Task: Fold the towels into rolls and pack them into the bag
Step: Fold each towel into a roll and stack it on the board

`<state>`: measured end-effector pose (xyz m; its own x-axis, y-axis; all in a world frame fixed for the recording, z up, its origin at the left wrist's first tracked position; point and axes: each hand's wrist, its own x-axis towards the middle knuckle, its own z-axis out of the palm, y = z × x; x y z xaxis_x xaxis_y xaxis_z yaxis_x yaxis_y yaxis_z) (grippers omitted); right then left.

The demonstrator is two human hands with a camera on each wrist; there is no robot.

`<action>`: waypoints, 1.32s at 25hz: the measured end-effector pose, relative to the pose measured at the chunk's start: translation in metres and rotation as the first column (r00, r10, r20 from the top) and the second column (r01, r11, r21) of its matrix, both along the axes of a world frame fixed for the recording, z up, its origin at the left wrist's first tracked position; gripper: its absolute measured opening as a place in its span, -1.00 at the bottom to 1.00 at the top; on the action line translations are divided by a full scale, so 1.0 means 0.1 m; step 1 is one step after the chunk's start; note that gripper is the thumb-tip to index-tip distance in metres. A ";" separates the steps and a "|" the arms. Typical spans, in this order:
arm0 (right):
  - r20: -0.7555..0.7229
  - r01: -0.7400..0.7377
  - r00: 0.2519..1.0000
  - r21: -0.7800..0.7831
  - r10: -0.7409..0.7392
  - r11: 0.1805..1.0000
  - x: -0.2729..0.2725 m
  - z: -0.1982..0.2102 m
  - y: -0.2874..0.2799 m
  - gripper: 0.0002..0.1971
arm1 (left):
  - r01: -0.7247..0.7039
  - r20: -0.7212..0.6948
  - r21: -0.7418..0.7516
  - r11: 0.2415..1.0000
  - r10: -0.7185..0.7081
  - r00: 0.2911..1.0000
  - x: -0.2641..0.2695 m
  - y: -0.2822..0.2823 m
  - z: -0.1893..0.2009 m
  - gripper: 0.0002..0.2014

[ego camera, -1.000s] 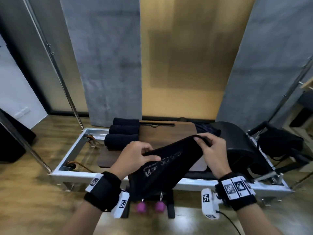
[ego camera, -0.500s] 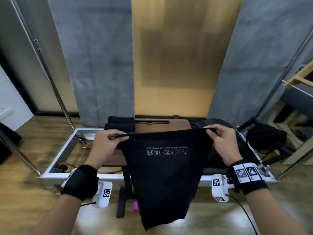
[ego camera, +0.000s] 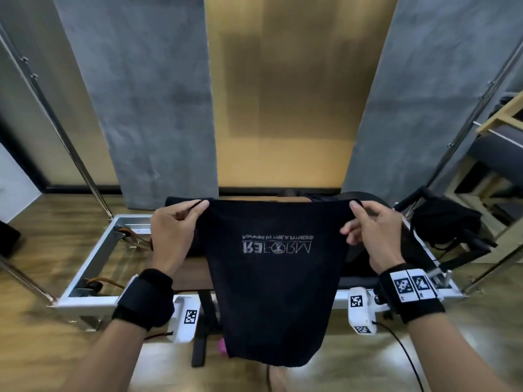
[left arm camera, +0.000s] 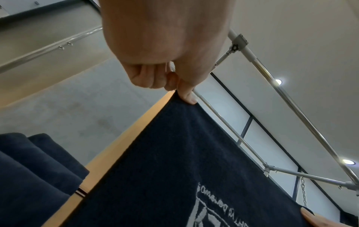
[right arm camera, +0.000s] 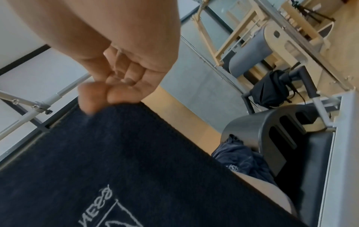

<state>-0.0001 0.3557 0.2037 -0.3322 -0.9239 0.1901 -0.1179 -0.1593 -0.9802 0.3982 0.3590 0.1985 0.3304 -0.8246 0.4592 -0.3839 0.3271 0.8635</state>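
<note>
The left hand (ego camera: 169, 236) pinches the top left corner of the towel (ego camera: 271, 267) between thumb and forefinger. The right hand (ego camera: 373, 233) pinches the top right corner in the same way. The towel hangs flat between them, above the board (ego camera: 189, 271), with the white print upside down and mirrored toward the person.

To do this step well, I think both corners should stay at the same height, with the top edge tight, so that the cloth comes down on the board without wrinkles. A thin pinch may slip, so more cloth in the fingers would be safer before lowering.

The head view shows the whole hanging towel and a black bag (ego camera: 444, 224) at the far right. The left wrist view shows the rolls (left arm camera: 35, 165) lying at the left, which the head view almost hides. The right wrist view shows a crumpled towel (right arm camera: 240, 162) beside the arc barrel (right arm camera: 272, 130), waiting.
</note>
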 end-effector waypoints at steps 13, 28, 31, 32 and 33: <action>0.270 -0.049 0.962 0.333 -0.045 0.942 0.13 -1.11 -2.20 -0.87 | -0.062 -0.416 0.412 0.909 0.248 0.875 -0.55 -2.11 -1.08 -0.91; 0.296 -0.073 0.951 0.489 -0.086 0.869 0.17 -1.85 -3.30 -0.64 | -0.109 -0.022 0.655 0.748 0.163 0.986 -0.85 -3.05 -1.75 -0.40; 0.265 -0.085 0.963 0.455 -0.044 0.886 0.13 -1.75 -2.98 -0.68 | -0.122 0.029 0.584 0.802 0.129 0.991 -0.92 -2.68 -1.72 -0.59; 0.250 -0.099 0.968 0.455 -0.021 0.885 0.13 -1.72 -2.83 -0.72 | -0.120 0.054 0.565 0.816 0.108 0.993 -0.93 -2.52 -1.72 -0.67; 0.231 -0.119 0.973 0.460 0.011 0.880 0.13 -1.70 -2.66 -0.75 | -0.106 0.064 0.553 0.827 0.084 0.994 -0.93 -2.35 -1.72 -0.75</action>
<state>0.0126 0.0898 0.0337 -0.2506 -0.9070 -0.3384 0.0989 0.3238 -0.9410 0.3053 0.1241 0.0264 0.4128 -0.9093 -0.0531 -0.4216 -0.2425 0.8738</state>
